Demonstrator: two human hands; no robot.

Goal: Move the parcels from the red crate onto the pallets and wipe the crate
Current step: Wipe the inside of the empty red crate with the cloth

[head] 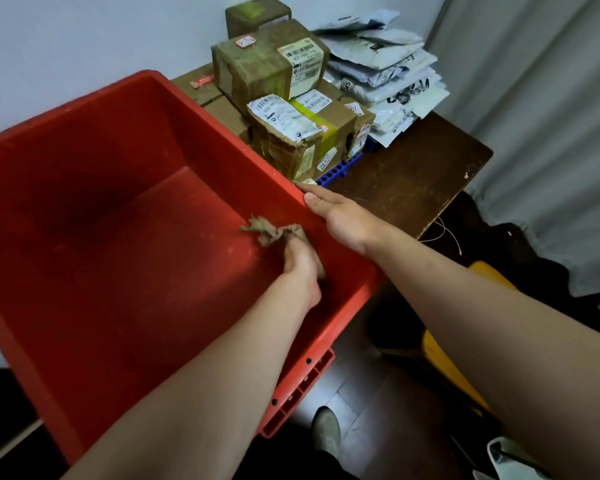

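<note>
Rag [273, 232], perhaps paper, in red crate [111, 174]

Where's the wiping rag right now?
Head view: the rag sits inside the red crate near its right wall, gripped by the left hand, just below the right hand holding the rim.

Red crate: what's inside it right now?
Inside the red crate only the left hand shows, holding a crumpled rag near the right wall. The floor under that hand and forearm is covered.
</note>
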